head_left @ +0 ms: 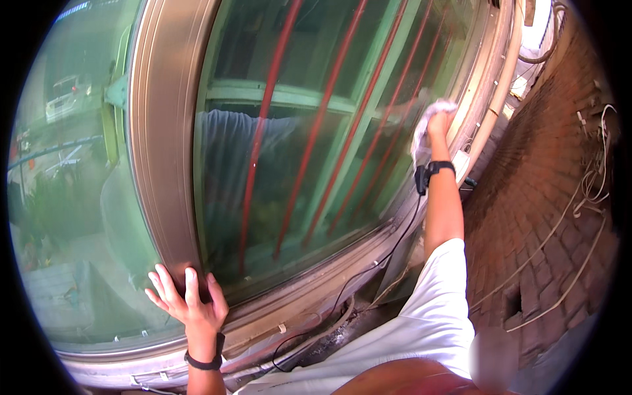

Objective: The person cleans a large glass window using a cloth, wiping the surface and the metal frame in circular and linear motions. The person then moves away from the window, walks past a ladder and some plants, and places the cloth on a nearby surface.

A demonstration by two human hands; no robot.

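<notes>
My left hand [191, 299] rests with fingers spread at the foot of the brown metal window frame [172, 131], its fingertips touching the upright. On the far right, my right arm reaches out along the glass. A white cloth [421, 131] is bunched under my right hand [439, 124], held against the right part of the window pane [309, 151]; the fingers are closed around it and partly hidden by it. Red bars [316, 125] and a pale green inner frame [283, 97] show behind the glass, along with a reflection of a sleeve.
A brick wall [533, 197] with loose white cables [592, 178] runs along the right. Below the pane lies a sill [289, 296], where a black cable [378, 263] runs from my right wrist. A pale pipe [503, 85] follows the window's far edge.
</notes>
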